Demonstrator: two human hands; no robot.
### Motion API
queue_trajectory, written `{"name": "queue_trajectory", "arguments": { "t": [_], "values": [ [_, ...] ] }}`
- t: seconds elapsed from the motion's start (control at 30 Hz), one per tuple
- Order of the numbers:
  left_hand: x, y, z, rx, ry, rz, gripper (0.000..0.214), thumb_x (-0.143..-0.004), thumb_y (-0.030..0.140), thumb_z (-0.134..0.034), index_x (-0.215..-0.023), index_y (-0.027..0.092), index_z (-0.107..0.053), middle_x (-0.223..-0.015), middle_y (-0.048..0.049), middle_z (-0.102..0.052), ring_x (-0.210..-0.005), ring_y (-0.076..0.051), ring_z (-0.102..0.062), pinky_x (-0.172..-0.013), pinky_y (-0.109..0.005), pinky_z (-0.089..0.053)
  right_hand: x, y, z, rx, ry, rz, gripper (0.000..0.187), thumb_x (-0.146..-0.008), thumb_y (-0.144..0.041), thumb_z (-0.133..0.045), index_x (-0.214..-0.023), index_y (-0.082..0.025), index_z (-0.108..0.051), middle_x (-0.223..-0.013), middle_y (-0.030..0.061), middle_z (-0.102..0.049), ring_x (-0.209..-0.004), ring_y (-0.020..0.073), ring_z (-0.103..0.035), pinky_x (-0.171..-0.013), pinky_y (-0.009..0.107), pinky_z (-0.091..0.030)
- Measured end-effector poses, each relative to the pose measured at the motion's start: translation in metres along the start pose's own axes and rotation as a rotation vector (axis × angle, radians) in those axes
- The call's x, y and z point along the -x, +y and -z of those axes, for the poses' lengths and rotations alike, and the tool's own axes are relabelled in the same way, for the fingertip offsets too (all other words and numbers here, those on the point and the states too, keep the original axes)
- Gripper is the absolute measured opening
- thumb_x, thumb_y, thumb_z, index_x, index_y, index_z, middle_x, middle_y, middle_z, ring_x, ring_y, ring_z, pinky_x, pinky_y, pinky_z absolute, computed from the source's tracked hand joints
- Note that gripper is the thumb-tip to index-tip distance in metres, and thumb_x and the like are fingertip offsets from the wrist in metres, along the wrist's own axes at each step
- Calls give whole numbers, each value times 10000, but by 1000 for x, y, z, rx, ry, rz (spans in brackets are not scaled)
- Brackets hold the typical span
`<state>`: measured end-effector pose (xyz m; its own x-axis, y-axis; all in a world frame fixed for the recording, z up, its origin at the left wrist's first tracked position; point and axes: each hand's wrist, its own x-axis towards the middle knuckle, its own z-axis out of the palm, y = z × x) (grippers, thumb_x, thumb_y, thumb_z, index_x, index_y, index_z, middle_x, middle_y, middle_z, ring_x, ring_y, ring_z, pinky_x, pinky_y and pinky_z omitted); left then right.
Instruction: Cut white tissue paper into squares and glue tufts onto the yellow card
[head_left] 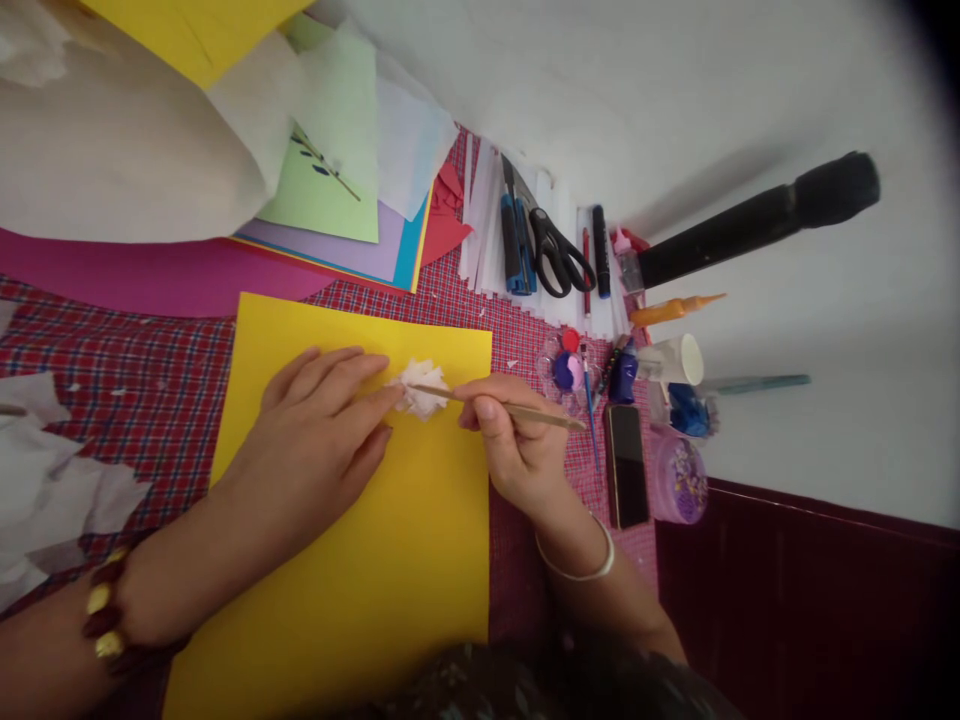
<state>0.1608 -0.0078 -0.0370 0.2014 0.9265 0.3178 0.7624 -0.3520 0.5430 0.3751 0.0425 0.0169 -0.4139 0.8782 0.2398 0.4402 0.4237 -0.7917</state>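
Note:
A sheet of yellow paper (420, 530) lies in front of me, with a small white ruffled paper flower (426, 402) near its far edge. My left hand (315, 440) rests flat on the sheet, fingers stretched out, its index fingertip at the flower's left side. Pinched in my right hand (519, 440) is a thin wooden stick (544, 415). The stick's far tip touches the middle of the flower. Whether paint or glue is on that tip, I cannot tell.
Black scissors (559, 255), a black marker (601, 252) and paper strips lie beyond the sheet. At right are a phone (627, 465), a paint palette (562, 370), a paper cup (671, 358) and a purple tub (677, 478). White paper scraps (56, 490) lie at left.

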Motion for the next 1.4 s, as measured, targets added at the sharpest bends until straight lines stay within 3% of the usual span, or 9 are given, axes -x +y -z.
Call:
{"name": "queue_trajectory", "arguments": {
  "t": [0.2, 0.3, 0.37, 0.47, 0.87, 1.13, 1.23, 1.4],
  "values": [
    [-2, -1, 2, -33, -33, -11, 314, -953, 255, -529, -1215, 266, -702, -1379, -113, -661, -1310, -370, -576, -1132, -617, -442, -1, -2, -3, 2, 22, 80, 268, -1079, -344, -497, -982, -254, -729, -779, 9, -726, -676, 162, -684, -663, 335, -571],
    [-4, 0, 6, -48, -76, -15, 320, -957, 223, -528, -1234, 201, -688, -1382, -159, -650, -1304, -391, -575, -1109, -617, -446, 0, 2, -4, -116, 187, 42, 273, -1074, -378, -515, -953, -255, -728, -688, -15, -672, -569, 142, -632, -557, 305, -531],
    [-6, 0, 7, -15, -31, -2, 309, -955, 226, -539, -1228, 170, -672, -1333, -177, -666, -1260, -386, -605, -1070, -595, -476, 0, 7, -5, -215, 308, 7, 280, -1074, -391, -513, -942, -259, -723, -651, -23, -642, -540, 140, -616, -531, 303, -516],
    [-8, -1, 8, 39, 52, 40, 264, -957, 245, -544, -1187, 164, -645, -1271, -167, -684, -1222, -355, -635, -1052, -552, -497, -1, 17, -5, -307, 377, -27, 256, -1066, -381, -533, -933, -265, -719, -637, -31, -622, -531, 135, -606, -530, 300, -507],
    [-5, -5, 6, 67, -38, 37, 280, -917, 276, -555, -1139, 305, -724, -1276, -88, -687, -1209, -368, -621, -1056, -603, -475, -4, 22, -9, -259, 288, -9, 271, -1072, -396, -520, -913, -265, -696, -631, -38, -633, -537, 134, -629, -531, 296, -509],
    [-4, -5, 6, 12, -35, 4, 280, -955, 276, -520, -1145, 278, -725, -1271, -90, -680, -1198, -345, -612, -1048, -572, -474, 0, 21, -6, -230, 163, 21, 248, -1067, -374, -529, -943, -269, -716, -679, -28, -654, -574, 137, -640, -528, 295, -511],
    [-5, -5, 6, -1, -29, -16, 280, -956, 265, -524, -1171, 230, -700, -1273, -123, -679, -1187, -359, -619, -1038, -580, -478, 0, 22, -6, -268, 190, -37, 265, -1056, -422, -540, -924, -264, -708, -660, -26, -647, -567, 146, -637, -536, 308, -513],
    [-7, 1, 5, -69, -31, -20, 513, -982, 364, -510, -1468, 197, -507, -1460, -175, -586, -1301, -395, -569, -1091, -603, -465, -6, 33, -7, -418, 330, -191, 313, -1037, -519, -532, -910, -263, -661, -582, -46, -584, -520, 150, -593, -552, 313, -502]
  ]
}}
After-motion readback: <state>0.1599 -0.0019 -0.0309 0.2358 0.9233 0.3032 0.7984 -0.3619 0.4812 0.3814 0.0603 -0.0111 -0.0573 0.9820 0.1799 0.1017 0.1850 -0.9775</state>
